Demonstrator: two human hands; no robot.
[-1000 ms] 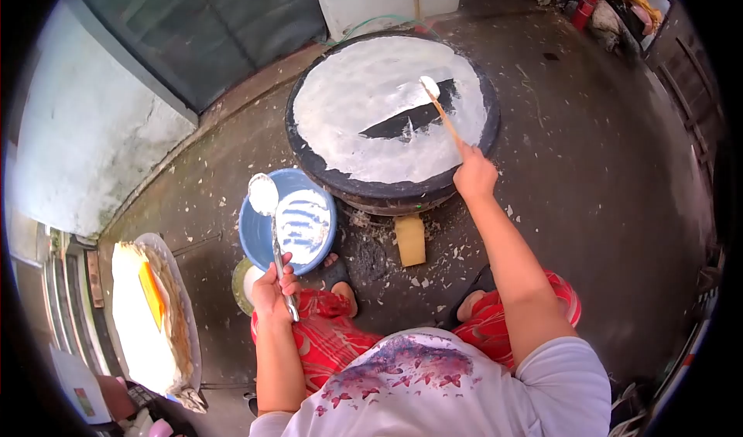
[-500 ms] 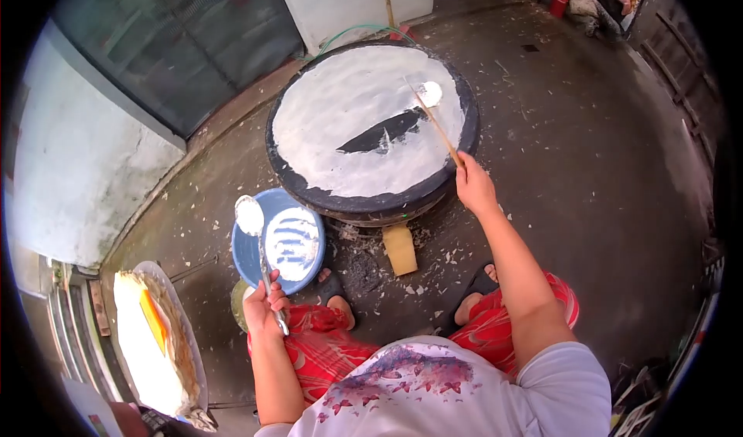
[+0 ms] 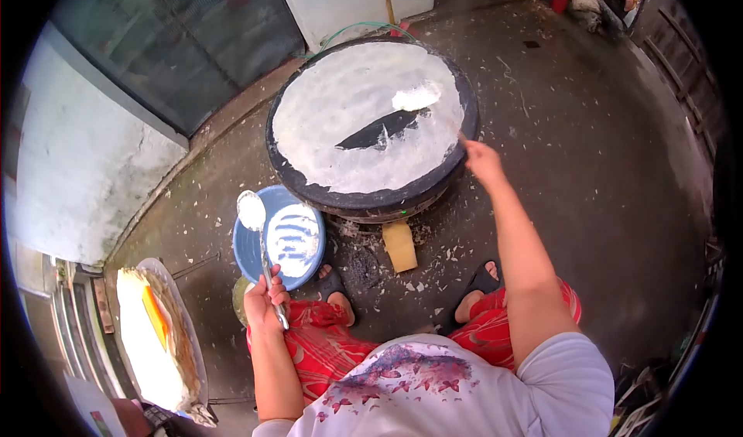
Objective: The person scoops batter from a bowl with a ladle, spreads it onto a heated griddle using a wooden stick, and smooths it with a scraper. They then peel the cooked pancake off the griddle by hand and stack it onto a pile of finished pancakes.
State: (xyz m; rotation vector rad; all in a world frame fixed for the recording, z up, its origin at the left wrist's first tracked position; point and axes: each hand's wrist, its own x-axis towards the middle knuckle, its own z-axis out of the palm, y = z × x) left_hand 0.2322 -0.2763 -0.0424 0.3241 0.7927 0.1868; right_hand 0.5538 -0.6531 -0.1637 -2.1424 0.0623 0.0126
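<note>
My right hand (image 3: pixel 483 161) is closed round the handle of a thin wooden spreader (image 3: pixel 462 136), smeared by motion, at the right edge of a round black griddle (image 3: pixel 340 200). White batter (image 3: pixel 333 89) covers most of the griddle in a thin layer, with a thick blob (image 3: pixel 416 96) above a bare dark gap (image 3: pixel 379 131). My left hand (image 3: pixel 265 302) grips a metal ladle (image 3: pixel 264 251) by its handle. The ladle's batter-coated bowl hangs over the left side of a blue basin (image 3: pixel 246 255), which holds more white batter (image 3: pixel 294 240).
To my left, a plate (image 3: pixel 203 367) bears a stack of pale thin sheets (image 3: pixel 147 367) with an orange strip (image 3: pixel 155 317) on top. A yellowish block (image 3: pixel 399 246) leans below the griddle. Scraps litter the wet floor (image 3: pixel 573 205); a white wall (image 3: pixel 93 158) stands left.
My right hand has moved slightly up and right with the spreader. The batter blob has spread leftward along the gap's upper edge. My left hand and the ladle have barely moved.
</note>
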